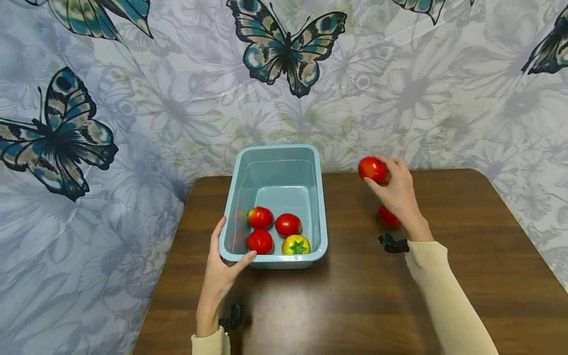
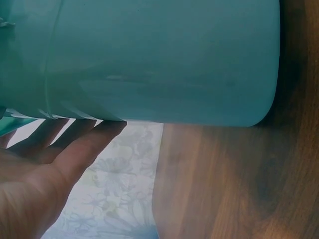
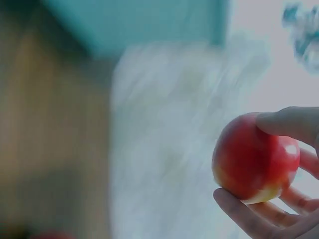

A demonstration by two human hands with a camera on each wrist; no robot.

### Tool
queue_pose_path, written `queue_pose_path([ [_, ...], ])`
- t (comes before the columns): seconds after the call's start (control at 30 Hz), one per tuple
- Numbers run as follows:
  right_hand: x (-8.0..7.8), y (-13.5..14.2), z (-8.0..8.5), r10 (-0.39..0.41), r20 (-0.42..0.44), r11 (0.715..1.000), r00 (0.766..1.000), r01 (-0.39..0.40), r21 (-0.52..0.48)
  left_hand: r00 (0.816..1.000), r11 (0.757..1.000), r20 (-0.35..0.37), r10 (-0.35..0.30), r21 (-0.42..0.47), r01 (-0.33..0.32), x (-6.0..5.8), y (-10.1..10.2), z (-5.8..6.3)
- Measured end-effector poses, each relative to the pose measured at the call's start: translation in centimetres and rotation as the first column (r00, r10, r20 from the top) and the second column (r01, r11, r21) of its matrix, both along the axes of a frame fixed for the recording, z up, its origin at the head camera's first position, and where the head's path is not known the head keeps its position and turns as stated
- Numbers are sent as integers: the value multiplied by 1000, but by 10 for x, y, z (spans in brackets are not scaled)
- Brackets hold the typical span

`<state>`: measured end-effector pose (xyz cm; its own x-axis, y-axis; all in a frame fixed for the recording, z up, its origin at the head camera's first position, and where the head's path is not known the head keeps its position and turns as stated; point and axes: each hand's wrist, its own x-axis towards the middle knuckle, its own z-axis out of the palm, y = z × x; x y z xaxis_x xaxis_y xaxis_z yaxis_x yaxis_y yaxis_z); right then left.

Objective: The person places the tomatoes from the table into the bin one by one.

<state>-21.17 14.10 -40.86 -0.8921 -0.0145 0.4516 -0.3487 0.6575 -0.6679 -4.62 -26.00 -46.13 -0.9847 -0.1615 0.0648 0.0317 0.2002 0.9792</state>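
A light blue plastic tub (image 1: 288, 264) stands on the table, holding three red tomatoes (image 1: 288, 225) and a yellow tomato (image 1: 296, 245) with a green star-shaped top. My left hand (image 1: 224, 273) holds the tub's near left corner, thumb on the front rim and fingers along the left side. In the left wrist view, fingers (image 2: 84, 149) touch the tub's outer wall. Right of the tub, my right hand (image 1: 396, 190) grips a red tomato (image 1: 372, 169) between thumb and fingers, above the table. The right wrist view shows yellow patches on this tomato (image 3: 249, 159).
Another red tomato (image 1: 388, 217) lies on the brown wooden table (image 1: 355, 305) under my right hand, partly hidden by it. Behind the table hangs a floral backdrop (image 1: 186, 108) with large butterflies, close to its far edge.
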Motion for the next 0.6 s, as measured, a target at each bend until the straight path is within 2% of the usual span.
queue_pose_path([
  [0.13, -11, -56, 27, 116, -39, 991, 993, -118, -61, 1000, 1000, 1, 1, 8, -1, -1, 0, -1],
  [0.3, -18, -114, 54, 255, -64, 954, 965, -262, -144, 1000, 1000, 1, -4, 26, 4, -2, 1, -1],
  [0.43, -21, -144, 61, 319, -67, 933, 946, -325, -155, 1000, 1000, -3, -7, 21, 7, -1, 1, -2],
  [0.6, -22, -160, 61, 355, -51, 921, 933, -359, -151, 1000, 1000, -13, -2, 20, 2, -1, 0, -1],
])
